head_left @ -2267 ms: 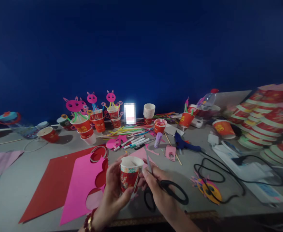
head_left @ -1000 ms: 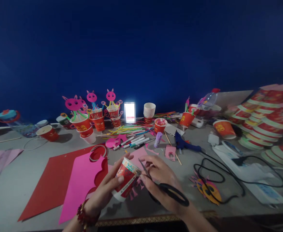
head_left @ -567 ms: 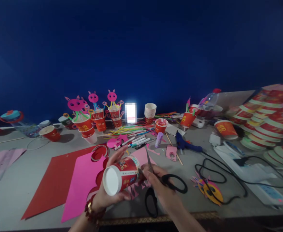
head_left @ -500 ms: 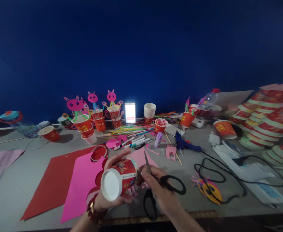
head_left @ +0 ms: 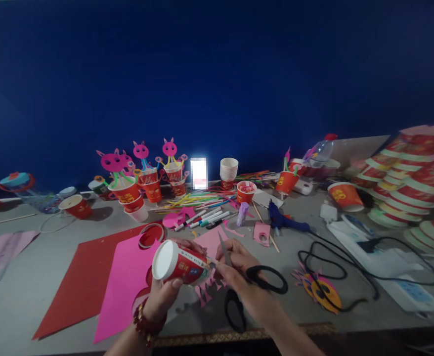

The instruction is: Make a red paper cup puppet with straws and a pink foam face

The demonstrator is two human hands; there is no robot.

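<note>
Red paper cup (head_left: 182, 262): seven o'clock from centre, base toward you, fingers of your left hand (head_left: 165, 294) wrapped around it. Black-handled scissors (head_left: 225, 250): five o'clock, gripped by your right hand (head_left: 241, 278).

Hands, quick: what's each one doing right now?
Left hand: closed around a red paper cup, tipped with its white base toward the camera.
Right hand: closed on black-handled scissors, handles spread, beside the cup's rim.
</note>
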